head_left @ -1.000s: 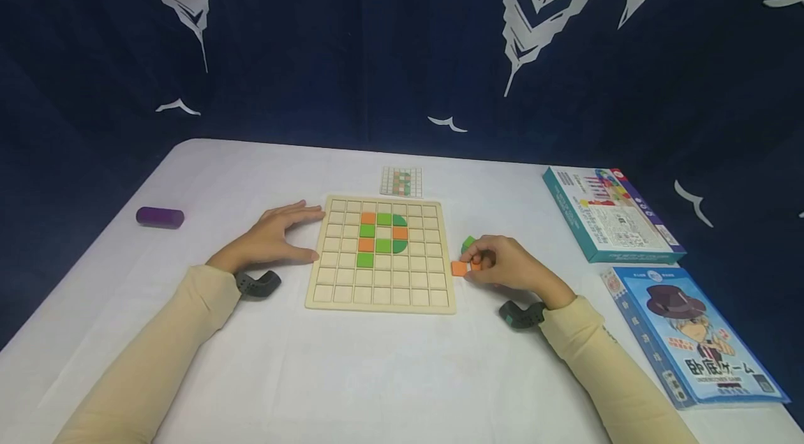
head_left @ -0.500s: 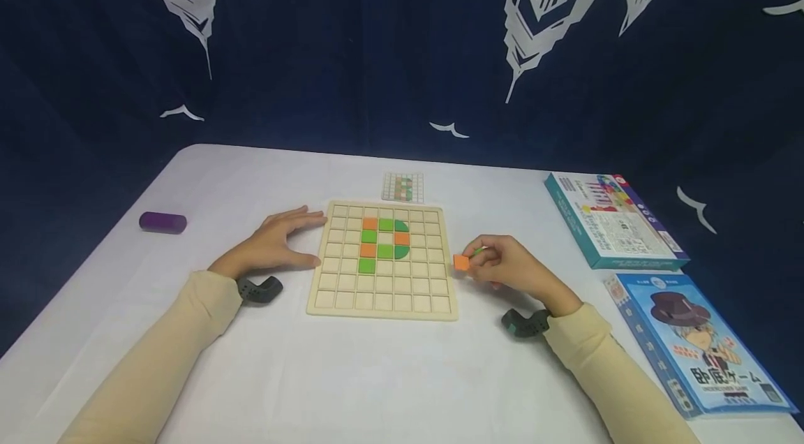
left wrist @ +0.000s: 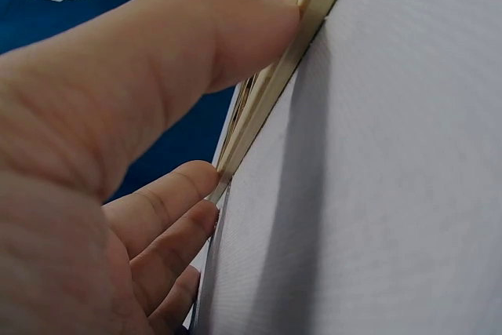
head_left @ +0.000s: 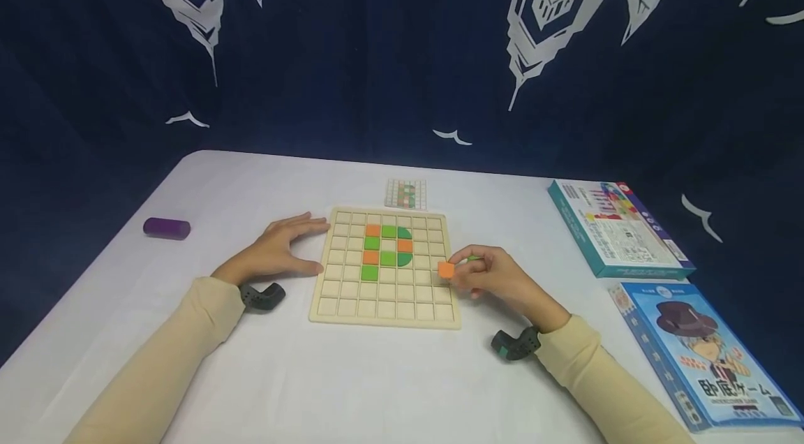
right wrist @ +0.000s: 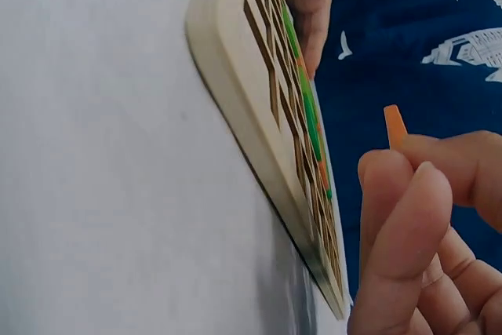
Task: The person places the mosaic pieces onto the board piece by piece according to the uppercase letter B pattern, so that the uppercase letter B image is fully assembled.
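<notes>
- Likeliest trouble, I judge: the orange tile (head_left: pixel 446 270) slips or twists, since only a small part of it seems gripped and most sticks out past the fingertips.
- Lowered askew, it could catch on a cell wall of the wooden board (head_left: pixel 384 324) and sit tilted; a low sweep towards 10 o'clock might also nudge the coloured tiles (head_left: pixel 389 258) already in their cells.
- If the left hand (head_left: pixel 274 253) bore harder on one end of its edge, the board might skew on the surface (head_left: pixel 314 388).
- In the head view, the orange tile is at 9 o'clock of the right hand (head_left: pixel 496 276), right at the fingertips, above the board's 3 o'clock edge; the right wrist view shows it apart from the board.
- The right fingers are nearly together, pinching that tile by its edge.
- The left fingers are spread wide and grip nothing; thumb and fingertips touch the board's 9 o'clock edge.
- A green piece (head_left: pixel 472 258) shows partly behind the right hand.
</notes>
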A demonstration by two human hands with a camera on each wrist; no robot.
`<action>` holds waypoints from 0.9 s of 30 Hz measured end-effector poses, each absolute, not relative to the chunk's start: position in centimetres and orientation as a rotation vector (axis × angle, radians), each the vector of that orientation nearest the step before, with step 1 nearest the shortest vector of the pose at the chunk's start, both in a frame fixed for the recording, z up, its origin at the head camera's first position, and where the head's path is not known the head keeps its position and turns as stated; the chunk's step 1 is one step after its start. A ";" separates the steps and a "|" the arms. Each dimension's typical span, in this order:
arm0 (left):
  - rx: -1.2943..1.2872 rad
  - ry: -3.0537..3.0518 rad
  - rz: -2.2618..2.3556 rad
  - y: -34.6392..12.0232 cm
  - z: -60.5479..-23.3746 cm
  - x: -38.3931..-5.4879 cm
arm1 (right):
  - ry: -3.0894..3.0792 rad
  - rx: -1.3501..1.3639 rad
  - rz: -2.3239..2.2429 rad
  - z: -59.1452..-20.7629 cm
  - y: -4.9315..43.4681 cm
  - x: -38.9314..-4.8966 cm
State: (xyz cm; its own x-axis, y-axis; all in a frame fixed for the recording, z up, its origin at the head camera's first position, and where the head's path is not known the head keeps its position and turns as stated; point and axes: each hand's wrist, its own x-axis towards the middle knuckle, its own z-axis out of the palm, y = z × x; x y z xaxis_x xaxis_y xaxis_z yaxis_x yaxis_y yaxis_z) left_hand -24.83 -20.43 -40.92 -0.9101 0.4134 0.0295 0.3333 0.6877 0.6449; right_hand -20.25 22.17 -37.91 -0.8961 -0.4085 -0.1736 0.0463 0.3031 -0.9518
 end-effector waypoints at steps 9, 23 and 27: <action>0.611 2.774 1.050 -20.5 -41.2 -24.6 | 2.177 -0.347 -1.596 -38.4 20.3 -20.1; 0.635 2.788 1.061 -20.5 -41.3 -24.4 | 2.141 -0.362 -1.628 -38.8 16.4 -20.0; 0.649 2.799 1.057 -20.3 -41.2 -24.5 | 2.123 -0.365 -1.647 -38.9 15.5 -20.1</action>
State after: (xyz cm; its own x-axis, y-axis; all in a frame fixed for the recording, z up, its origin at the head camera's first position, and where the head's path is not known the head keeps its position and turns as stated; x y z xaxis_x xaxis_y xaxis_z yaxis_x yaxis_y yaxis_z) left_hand -24.51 -20.28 -41.17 -0.9069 0.4149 0.0731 0.3596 0.6719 0.6475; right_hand -20.15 15.49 -38.88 -0.8744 -0.4542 -0.1705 0.0522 0.2613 -0.9638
